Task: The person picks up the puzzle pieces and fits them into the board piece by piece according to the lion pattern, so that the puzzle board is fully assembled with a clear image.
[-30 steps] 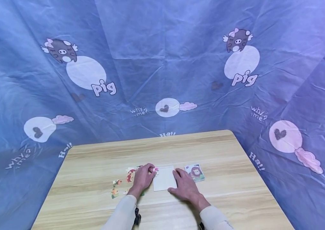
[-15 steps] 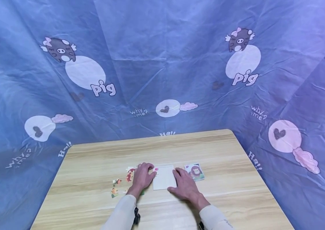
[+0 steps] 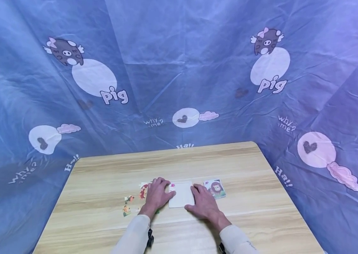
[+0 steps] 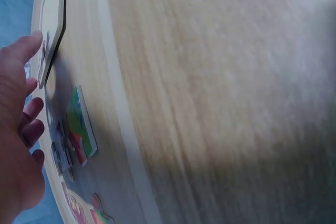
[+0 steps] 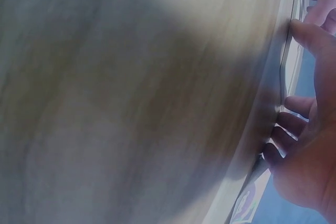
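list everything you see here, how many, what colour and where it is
board: one, white, flat on the table between the hands
corner piece: one, white with pink, at the board's far left corner
lion picture: one, multicoloured, right of the board
loose pieces: several, some hidden, mixed red, orange, green and white, left of the board
table: one, pale wood grain, under all of these
cloth backdrop: blue with pig, heart and cloud prints, behind and beside the table
left hand: one, at the board's left edge
right hand: one, at its right edge
sleeves: two, off-white, on the forearms
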Tool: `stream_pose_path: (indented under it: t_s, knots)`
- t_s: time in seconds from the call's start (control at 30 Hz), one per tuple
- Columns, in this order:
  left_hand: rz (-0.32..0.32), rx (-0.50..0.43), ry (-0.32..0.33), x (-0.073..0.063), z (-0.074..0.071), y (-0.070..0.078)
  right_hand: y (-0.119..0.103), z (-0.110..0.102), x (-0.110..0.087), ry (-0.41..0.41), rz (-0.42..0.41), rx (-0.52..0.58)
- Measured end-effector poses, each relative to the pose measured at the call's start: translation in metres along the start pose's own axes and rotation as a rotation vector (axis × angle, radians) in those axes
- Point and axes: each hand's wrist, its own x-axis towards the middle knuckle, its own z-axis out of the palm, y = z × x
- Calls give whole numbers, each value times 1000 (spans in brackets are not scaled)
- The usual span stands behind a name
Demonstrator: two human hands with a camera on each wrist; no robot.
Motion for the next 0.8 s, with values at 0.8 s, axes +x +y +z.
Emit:
stream_pose_path:
  t_s: [0.8]
  knots:
    - [33, 59, 23, -1, 2, 0, -6, -3, 1, -25, 8, -8]
